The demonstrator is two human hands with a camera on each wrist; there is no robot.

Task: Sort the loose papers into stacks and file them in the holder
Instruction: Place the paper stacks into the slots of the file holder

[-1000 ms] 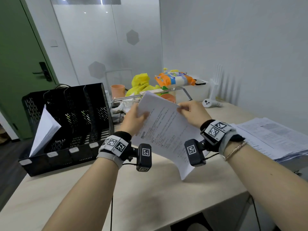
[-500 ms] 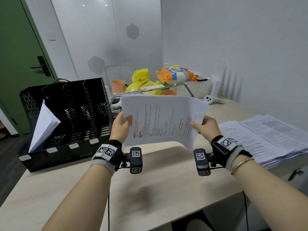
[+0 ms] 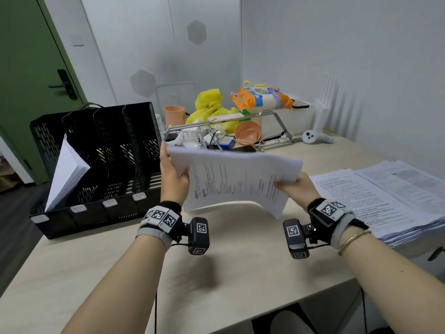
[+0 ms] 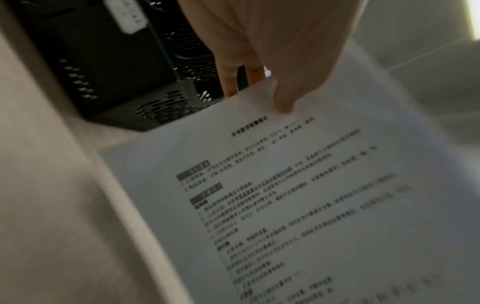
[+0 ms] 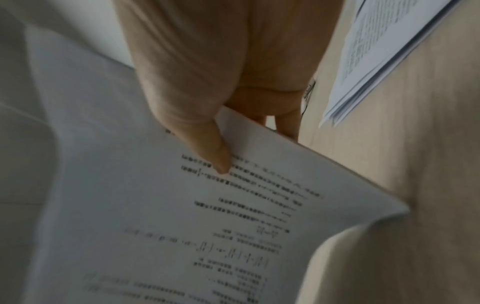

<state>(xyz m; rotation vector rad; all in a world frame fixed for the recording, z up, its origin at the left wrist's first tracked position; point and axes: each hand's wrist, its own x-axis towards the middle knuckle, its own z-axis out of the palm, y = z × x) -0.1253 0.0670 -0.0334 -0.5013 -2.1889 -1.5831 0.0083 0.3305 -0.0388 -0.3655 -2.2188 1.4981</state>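
Papers [image 3: 236, 179] pinched by left hand [image 3: 172, 179], right hand [image 3: 297, 189], above table [image 3: 240, 273].

Pale wooden desk [image 3: 240, 273], black file holder [image 3: 101, 165] left, paper stack [image 3: 390, 201] right

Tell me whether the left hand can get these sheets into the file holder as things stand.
Probably yes. The left hand grips the sheets right beside the file holder, nothing lies between them, and three slots look open. The right hand also holds the sheets and would need to let go or follow.
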